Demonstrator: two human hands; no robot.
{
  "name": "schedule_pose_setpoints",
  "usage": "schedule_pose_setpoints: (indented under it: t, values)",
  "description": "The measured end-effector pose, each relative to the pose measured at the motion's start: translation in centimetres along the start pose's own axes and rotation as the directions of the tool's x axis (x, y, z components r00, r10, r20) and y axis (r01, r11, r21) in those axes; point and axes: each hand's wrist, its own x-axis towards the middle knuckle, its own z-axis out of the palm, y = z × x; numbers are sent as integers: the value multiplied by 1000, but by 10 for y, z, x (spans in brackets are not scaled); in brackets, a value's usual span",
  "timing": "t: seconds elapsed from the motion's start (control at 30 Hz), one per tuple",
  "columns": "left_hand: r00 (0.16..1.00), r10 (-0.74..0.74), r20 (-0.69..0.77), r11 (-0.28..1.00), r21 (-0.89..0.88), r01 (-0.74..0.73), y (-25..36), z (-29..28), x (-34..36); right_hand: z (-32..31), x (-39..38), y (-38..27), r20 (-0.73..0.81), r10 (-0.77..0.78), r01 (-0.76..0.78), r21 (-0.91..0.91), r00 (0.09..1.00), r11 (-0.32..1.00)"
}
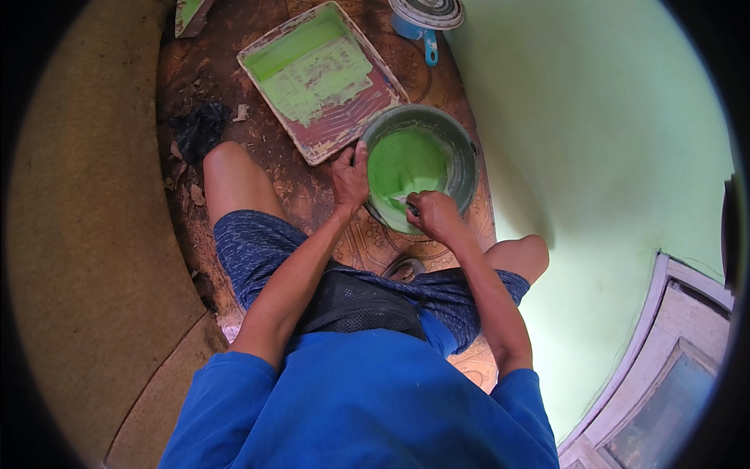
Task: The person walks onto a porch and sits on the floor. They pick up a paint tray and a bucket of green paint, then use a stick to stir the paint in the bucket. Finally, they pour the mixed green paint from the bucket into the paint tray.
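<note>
A dark grey bucket (472,176) of bright green paint (406,160) stands on the floor in front of me. Its left rim is in the grip of my left hand (350,178), thumb up along the edge. Over the near part of the bucket, my right hand (437,215) is closed around the dark handle of a stirring tool (412,208). The tool's lower end dips into the paint, so its kind does not show. Just left of the bucket lies a paint tray (375,117), smeared with green and reaching close to the rim.
A blue dipper (430,48) with a round lid-like piece on top sits beyond the bucket. Crumpled black plastic (200,129) and dry leaves lie on the left. The pale green wall (594,117) rises close on my right, with a white-framed door (664,352) nearer me.
</note>
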Motion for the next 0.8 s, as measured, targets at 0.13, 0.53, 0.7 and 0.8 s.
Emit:
schedule_pose_setpoints:
  t: [0.13,0.53,0.7,0.8]
  values:
    - [1000,1,-3,1000,3,-1,3,-1,0,-15,-4,20,-2,87,-87,-37,996,995]
    - [1000,11,-1,1000,12,-11,2,0,0,-24,32,49,-322,171,-131,143,931,981]
    - [1000,1,-13,1000,-26,-2,3,1,0,-3,31,25,-240,55,-51,22,969,998]
    - [1000,-6,-9,1000,-8,6,-1,0,0,1,17,7,-145,15,-17,-10,989,1000]
